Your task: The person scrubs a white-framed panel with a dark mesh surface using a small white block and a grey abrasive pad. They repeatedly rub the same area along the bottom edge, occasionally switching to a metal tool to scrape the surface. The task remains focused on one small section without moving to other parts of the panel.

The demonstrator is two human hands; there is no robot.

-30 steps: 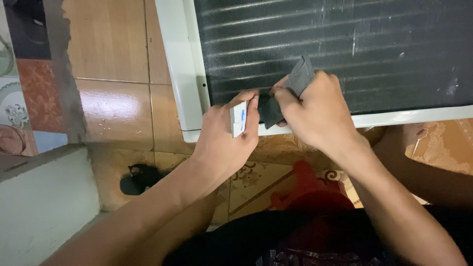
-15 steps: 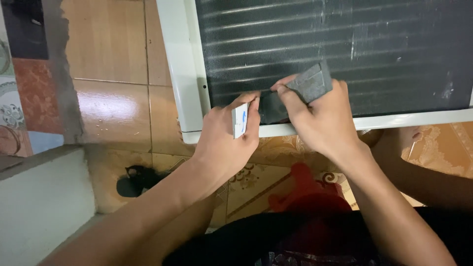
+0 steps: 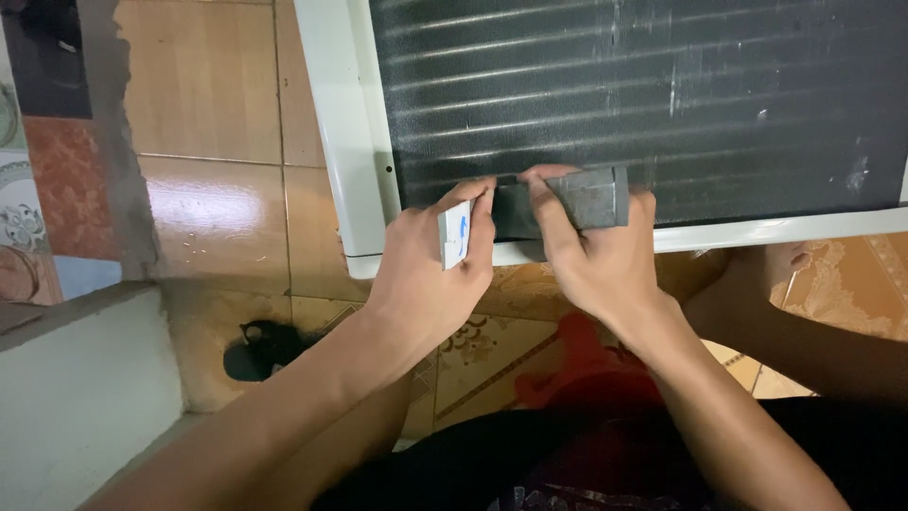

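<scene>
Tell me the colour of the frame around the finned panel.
White frame, seen in the head view, bordering the dark finned panel.

The floor [image 3: 213, 213] fills the left and lower part of the frame. It is glossy tile, plain brown at upper left and patterned in cream and red toward the lower middle and right edge. A white-framed panel [image 3: 345, 142] with a dark ribbed mesh face lies on it across the upper right. A small black object [image 3: 255, 345], too dim to identify, sits on the tile at lower left, beside a pale ledge [image 3: 85, 397].
</scene>
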